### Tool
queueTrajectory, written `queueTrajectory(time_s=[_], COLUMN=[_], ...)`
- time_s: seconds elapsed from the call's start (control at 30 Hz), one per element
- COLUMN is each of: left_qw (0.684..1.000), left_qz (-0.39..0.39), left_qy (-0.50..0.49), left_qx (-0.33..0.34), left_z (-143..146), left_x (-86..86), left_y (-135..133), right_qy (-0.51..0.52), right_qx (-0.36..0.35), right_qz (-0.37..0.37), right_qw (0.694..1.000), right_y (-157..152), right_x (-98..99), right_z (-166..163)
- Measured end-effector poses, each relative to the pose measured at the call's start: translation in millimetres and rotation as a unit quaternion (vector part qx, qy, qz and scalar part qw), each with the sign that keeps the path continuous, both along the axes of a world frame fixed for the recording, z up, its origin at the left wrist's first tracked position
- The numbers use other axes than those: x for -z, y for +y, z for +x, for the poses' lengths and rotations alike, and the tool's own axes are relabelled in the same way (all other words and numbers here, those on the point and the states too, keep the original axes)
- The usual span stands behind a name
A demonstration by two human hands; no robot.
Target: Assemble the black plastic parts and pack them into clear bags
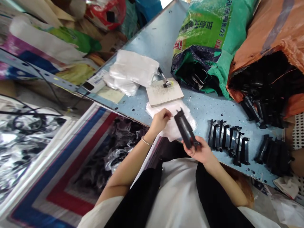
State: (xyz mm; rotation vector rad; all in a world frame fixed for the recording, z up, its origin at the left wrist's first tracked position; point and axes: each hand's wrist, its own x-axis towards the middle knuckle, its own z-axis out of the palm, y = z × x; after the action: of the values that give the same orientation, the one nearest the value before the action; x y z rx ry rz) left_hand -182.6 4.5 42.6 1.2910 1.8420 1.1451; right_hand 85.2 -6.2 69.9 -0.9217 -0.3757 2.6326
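My right hand [201, 151] grips the lower end of a long black plastic part [184, 128], a trough-like piece with small prongs at its upper end. Just left of that part, my left hand [161, 119] is closed with thumb and fingers pinched together. Whatever those fingers may hold is too small to make out. Below both hands lies a stack of thin clear plastic bags [172, 132] at the table's front edge. A hammer [166, 80] with a dark handle rests on a worn square board [163, 93] behind the bags.
More clear bags [135, 69] lie back left on the blue table [158, 38]. Similar black parts [229, 139] stand in rows at right. A green sack [213, 41] and an orange sack [258, 41] hold black parts. A striped sack [57, 196] with bagged pieces sits lower left.
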Motion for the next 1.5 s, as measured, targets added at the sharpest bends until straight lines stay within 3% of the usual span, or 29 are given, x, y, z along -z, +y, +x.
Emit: queueTrajectory(time_s=[0.13, 0.3, 0.4, 0.47, 0.53, 0.67, 0.73, 0.8, 0.87, 0.9, 0.93, 1.0, 1.07, 1.17, 1.27, 1.33, 1.43, 1.5], left_qw=[0.967, 0.927, 0.919, 0.925, 0.923, 0.928, 0.951, 0.965, 0.958, 0.948, 0.936, 0.918, 0.913, 0.924, 0.942, 0.945, 0.938, 0.955], left_qz=[0.096, 0.205, 0.228, 0.217, 0.218, 0.218, 0.150, 0.039, -0.064, -0.112, -0.160, -0.220, -0.208, -0.074, 0.014, 0.060, 0.053, 0.028], left_qy=[0.224, 0.246, 0.199, 0.187, 0.199, 0.219, 0.229, 0.254, 0.281, 0.296, 0.312, 0.327, 0.340, 0.350, 0.325, 0.321, 0.323, 0.272], left_qx=[0.068, 0.194, 0.252, 0.250, 0.247, 0.211, 0.144, 0.059, -0.015, -0.024, -0.033, -0.048, -0.081, -0.134, -0.086, 0.024, 0.116, 0.113], left_z=[-2, 34, 63, 74, 77, 47, 8, -42, -93, -114, -132, -152, -150, -111, -42, 4, 46, 47], left_x=[-4.7, -26.0, -32.4, -32.9, -35.7, -56.8, -63.2, -54.7, -31.1, -16.4, -1.7, 21.3, 30.6, 22.2, 6.4, 0.0, -2.9, -3.7], left_y=[-12, -55, -79, -86, -90, -120, -152, -190, -227, -244, -257, -272, -265, -215, -139, -90, -37, -17], right_qy=[0.033, 0.053, -0.037, -0.124, -0.154, -0.083, -0.158, -0.333, -0.489, -0.529, -0.546, -0.528, -0.494, -0.502, -0.550, -0.573, -0.599, -0.590], right_qx=[-0.054, -0.037, 0.014, 0.004, -0.053, -0.191, -0.211, -0.185, -0.149, -0.147, -0.156, -0.184, -0.192, -0.158, -0.139, -0.149, -0.172, -0.164], right_qz=[-0.072, -0.022, 0.114, 0.263, 0.388, 0.470, 0.553, 0.651, 0.694, 0.701, 0.708, 0.732, 0.758, 0.765, 0.736, 0.710, 0.654, 0.609], right_qw=[0.995, 0.998, 0.993, 0.957, 0.907, 0.858, 0.791, 0.657, 0.507, 0.454, 0.420, 0.389, 0.379, 0.370, 0.370, 0.380, 0.429, 0.503], right_y=[3, 16, 10, -3, -16, -20, -8, 8, 21, 25, 28, 29, 26, 16, 5, 2, 9, 18], right_x=[15.6, 19.7, 12.6, 4.7, -5.3, -29.6, -39.5, -41.5, -32.7, -25.0, -16.5, -1.2, 6.3, 2.8, -4.5, -6.1, -6.2, -7.2], right_z=[-25, -31, -32, -34, -35, -15, 9, 36, 57, 63, 65, 64, 59, 58, 65, 69, 75, 80])
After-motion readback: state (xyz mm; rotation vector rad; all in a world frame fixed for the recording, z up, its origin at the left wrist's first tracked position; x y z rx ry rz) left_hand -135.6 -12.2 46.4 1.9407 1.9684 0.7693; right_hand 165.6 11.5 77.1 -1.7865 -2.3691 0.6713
